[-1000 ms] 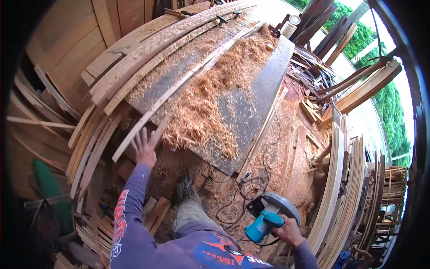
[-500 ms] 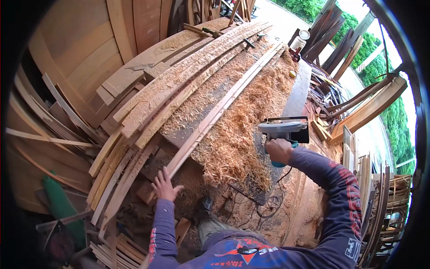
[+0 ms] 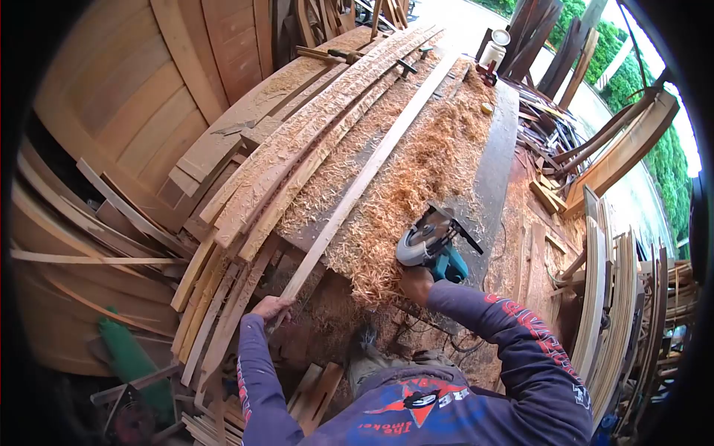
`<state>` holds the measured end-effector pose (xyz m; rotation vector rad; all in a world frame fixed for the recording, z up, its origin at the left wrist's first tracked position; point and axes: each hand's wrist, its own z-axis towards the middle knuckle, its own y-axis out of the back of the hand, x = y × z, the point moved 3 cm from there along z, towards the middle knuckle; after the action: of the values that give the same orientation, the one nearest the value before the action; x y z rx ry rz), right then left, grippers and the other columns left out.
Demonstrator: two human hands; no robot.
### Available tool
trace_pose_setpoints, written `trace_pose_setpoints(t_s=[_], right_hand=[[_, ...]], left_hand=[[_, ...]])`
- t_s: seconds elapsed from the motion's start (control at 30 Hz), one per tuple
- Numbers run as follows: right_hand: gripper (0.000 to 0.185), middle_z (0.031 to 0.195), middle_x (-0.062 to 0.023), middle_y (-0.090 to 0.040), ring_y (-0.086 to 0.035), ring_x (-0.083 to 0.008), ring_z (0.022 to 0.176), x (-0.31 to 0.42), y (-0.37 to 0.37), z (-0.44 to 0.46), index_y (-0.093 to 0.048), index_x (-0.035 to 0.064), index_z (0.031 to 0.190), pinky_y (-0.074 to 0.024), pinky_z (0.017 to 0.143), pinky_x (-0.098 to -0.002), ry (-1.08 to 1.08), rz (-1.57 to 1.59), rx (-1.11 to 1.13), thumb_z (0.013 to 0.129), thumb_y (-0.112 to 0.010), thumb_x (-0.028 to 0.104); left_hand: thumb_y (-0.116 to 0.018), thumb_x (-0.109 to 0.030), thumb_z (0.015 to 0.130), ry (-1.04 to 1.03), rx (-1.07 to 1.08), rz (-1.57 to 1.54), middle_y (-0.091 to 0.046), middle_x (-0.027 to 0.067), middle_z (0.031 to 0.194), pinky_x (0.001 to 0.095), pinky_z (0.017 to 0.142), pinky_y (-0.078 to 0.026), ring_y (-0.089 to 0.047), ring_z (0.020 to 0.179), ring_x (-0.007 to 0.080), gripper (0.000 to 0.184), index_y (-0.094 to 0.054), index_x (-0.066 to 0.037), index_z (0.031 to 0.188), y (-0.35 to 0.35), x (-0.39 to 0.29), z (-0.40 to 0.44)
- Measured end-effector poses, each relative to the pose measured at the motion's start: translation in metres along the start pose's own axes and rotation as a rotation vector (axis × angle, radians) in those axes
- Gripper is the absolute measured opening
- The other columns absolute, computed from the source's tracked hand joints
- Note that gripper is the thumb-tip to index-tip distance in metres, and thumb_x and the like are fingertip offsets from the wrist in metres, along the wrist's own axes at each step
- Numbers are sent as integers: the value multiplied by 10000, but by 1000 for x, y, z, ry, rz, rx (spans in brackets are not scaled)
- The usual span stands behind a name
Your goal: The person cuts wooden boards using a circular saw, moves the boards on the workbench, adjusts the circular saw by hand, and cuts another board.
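Note:
A long pale wood strip (image 3: 372, 165) runs lengthwise over the shavings-covered table (image 3: 497, 171). Its near end sticks out past the table edge, and my left hand (image 3: 272, 308) is closed round that end. My right hand (image 3: 416, 285) grips the handle of a teal circular saw (image 3: 439, 245), which is held over the shavings (image 3: 387, 256) near the table's front corner, to the right of the strip. The saw's blade side and base plate face up and away from me.
Curved boards (image 3: 297, 152) covered in shavings lie on the left. A jar (image 3: 494, 50) stands at the table's far end. Stacked planks (image 3: 613, 320) fill the right side. A power cord (image 3: 465, 346) hangs below the front edge. Large wooden panels (image 3: 141, 97) lean at the left.
My left hand has gone from spread fingers to a grip on the strip's end. The saw rose from low at the right, then came toward the strip and tilted over. The view has shifted.

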<state>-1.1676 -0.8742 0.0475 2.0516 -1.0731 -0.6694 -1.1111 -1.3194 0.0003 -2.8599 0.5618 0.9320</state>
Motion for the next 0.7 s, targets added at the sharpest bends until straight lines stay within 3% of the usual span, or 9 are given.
trace_pose_setpoints(t_s=[0.07,0.13,0.17,0.23,0.3,0.37,0.43,0.57,0.7], right_hand=[[293,1061,-184,-731,-697,-368,972,8,19,-20,-743,13,1102,-540,777,-559,-6,3,-4,882,-620,162],[360,1114,-209,-693,-661,-352,1034,22,42,-57,-685,-21,1166,-497,887,-525,19,-344,-404,871,-594,165],[360,1114,-209,-693,-661,-352,1034,28,44,-75,-685,-21,1166,-497,887,-525,14,-330,-406,871,-594,165],[365,1127,-210,-654,-616,-342,1076,51,47,-120,-641,-34,1163,-444,946,-506,228,-134,-747,869,-562,168],[299,1060,-182,-641,-604,-334,1058,78,29,-152,-639,-6,1090,-440,921,-484,314,141,-601,858,-558,164],[261,1004,-167,-630,-610,-335,1008,98,-3,-176,-635,19,1039,-452,897,-476,346,360,-427,833,-591,172],[243,1027,-183,-636,-619,-354,1009,104,-34,-195,-641,36,1011,-472,868,-468,320,451,-416,822,-633,188],[269,1024,-189,-635,-604,-374,1028,82,-84,-228,-623,38,1046,-471,887,-483,134,534,-418,854,-643,225],[367,1093,-222,-655,-622,-406,1051,51,-132,-277,-643,20,1102,-511,878,-507,-162,591,-348,866,-692,297]], left_hand=[[-768,-532,853,-2,-103,22,-678,96,674,323,535,-497,-663,618,166,530,-715,-6,897,-7,2,3],[-813,-592,763,-2,-269,62,-702,117,724,359,582,-507,-672,647,180,646,-731,27,929,-11,9,9],[-813,-592,763,2,-271,76,-702,117,724,359,582,-507,-672,647,180,646,-731,27,929,-18,9,7],[-817,-595,747,-116,-462,271,-723,159,809,388,672,-534,-698,730,226,699,-723,62,966,-33,8,-2],[-780,-663,733,-123,-511,320,-733,249,970,457,820,-543,-719,931,365,774,-720,48,1033,-45,25,10],[-737,-686,765,-195,-633,549,-724,274,1008,496,841,-541,-698,981,426,775,-712,21,1079,-63,7,-12],[-702,-684,802,-245,-714,625,-716,285,1021,526,860,-537,-685,991,453,732,-707,-14,1097,-80,3,-23],[-643,-445,938,-208,-774,808,-707,269,932,572,804,-550,-696,910,473,408,-570,-66,1069,-129,8,-35],[-667,-216,888,-250,-781,865,-688,270,1017,566,834,-549,-691,946,473,363,-442,-67,1132,-163,24,-32]])
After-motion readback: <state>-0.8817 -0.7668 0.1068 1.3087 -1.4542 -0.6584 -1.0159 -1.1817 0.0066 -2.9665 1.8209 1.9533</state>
